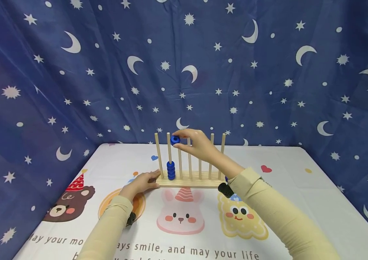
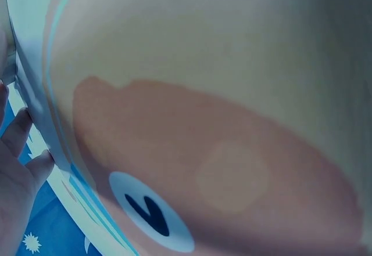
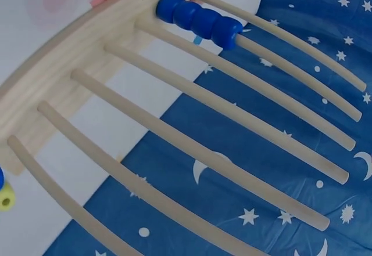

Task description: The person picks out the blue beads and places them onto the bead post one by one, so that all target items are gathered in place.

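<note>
A wooden peg rack (image 1: 190, 179) with a row of upright pegs stands on the table. Several blue beads (image 1: 171, 170) are stacked at the foot of its second peg from the left; the right wrist view shows the same stack. Between thumb and fingertips, my right hand (image 1: 200, 145) pinches a single blue bead (image 1: 175, 140) just right of that peg's top, its hole facing the head camera. My left hand (image 1: 143, 183) holds the left end of the rack's base, thumb in front and fingers behind. Only part of this left hand (image 2: 20, 177) enters the left wrist view.
Partly hidden by the right sleeve (image 1: 252, 184), something blue shows by the rack's right end. There the right wrist view has a yellow bead (image 3: 6, 198) beside a blue piece. Behind the printed tablecloth (image 1: 180, 216) hangs a blue star-and-moon curtain (image 1: 184, 72).
</note>
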The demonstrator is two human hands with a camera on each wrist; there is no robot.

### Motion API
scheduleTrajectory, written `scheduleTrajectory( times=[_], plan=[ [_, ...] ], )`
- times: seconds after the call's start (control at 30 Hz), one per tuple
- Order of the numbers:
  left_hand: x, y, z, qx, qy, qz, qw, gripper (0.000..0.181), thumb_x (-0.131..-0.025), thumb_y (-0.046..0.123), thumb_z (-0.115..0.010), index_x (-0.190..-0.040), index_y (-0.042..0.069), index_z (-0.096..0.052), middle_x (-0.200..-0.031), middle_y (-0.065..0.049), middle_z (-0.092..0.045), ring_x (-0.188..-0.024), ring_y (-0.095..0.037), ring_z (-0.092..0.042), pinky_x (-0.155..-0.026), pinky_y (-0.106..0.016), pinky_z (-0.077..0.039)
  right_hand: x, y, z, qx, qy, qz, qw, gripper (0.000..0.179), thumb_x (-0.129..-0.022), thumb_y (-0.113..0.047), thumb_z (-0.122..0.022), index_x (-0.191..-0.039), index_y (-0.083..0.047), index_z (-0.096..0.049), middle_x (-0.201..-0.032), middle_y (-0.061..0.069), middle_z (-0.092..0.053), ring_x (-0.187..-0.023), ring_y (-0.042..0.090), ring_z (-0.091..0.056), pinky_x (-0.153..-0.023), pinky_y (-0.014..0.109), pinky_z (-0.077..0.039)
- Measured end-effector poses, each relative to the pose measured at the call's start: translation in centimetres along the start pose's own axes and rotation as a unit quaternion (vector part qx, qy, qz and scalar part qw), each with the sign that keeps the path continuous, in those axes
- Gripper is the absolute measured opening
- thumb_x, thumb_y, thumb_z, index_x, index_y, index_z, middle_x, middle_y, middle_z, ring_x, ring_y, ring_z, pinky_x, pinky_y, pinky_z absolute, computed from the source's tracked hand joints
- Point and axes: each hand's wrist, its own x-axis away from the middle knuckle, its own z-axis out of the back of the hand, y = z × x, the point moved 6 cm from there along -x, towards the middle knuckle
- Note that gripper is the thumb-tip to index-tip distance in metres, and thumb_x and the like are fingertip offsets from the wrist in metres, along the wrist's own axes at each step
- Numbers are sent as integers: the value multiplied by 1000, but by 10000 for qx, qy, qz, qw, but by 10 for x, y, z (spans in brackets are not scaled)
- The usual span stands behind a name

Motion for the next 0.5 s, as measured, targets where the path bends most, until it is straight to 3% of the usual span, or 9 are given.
scheduleTrajectory(
  times=[0.27, 0.5],
  plan=[
    [0, -1, 1, 143, 17, 107, 9998, 60, -86, 22, -67, -137, -1, -45, -147, -18, -36, -134, -43, -35, -112, -53, -28, -19, 3, -3, 52, -322, -279, 9991, 36, -89, -18, -66, -120, 0, -61, -112, 12, -68, -103, 25, -64, -93, 35, -53],
    [2, 0, 2, 248, 69, 181, 9995, 60, -87, 21, -66, -138, 0, -44, -147, -17, -36, -135, -44, -34, -113, -54, -26, -30, 6, -8, -11, -360, -508, 9981, 35, -90, -16, -64, -121, 0, -60, -112, 12, -68, -105, 24, -64, -96, 36, -51]
  ],
)
